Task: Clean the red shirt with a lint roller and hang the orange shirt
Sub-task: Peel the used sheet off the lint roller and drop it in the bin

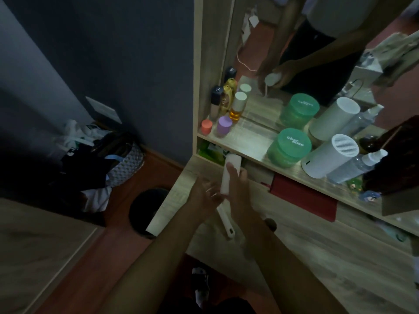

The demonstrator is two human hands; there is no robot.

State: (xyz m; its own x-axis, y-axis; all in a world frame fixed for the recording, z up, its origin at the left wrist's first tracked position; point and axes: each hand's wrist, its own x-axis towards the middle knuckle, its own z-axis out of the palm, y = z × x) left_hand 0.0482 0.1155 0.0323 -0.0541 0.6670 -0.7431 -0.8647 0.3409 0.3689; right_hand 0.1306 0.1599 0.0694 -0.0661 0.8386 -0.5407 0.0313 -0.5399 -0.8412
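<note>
Lint roller (229, 175) is standing upright in my right hand (238, 189), which is gripping its white roll above the wooden desk (317, 241). My left hand (203, 196) is reaching beside it with relaxed fingers, holding nothing. Green jar (289, 147) is sitting on the shelf (244, 141) behind.

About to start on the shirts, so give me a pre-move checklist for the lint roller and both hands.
1. Lint roller in hand: ok, the right hand grips its white roll.
2. Left hand free: ok, fingers spread beside the roller, holding nothing.
3. Roller handle clear of the desk: ok, it hangs below the hands.
4. Cover off the sticky roll: cannot tell.
5. Red shirt in view: not ok, not seen.
6. Orange shirt and hanger in view: not ok, not seen.
</note>
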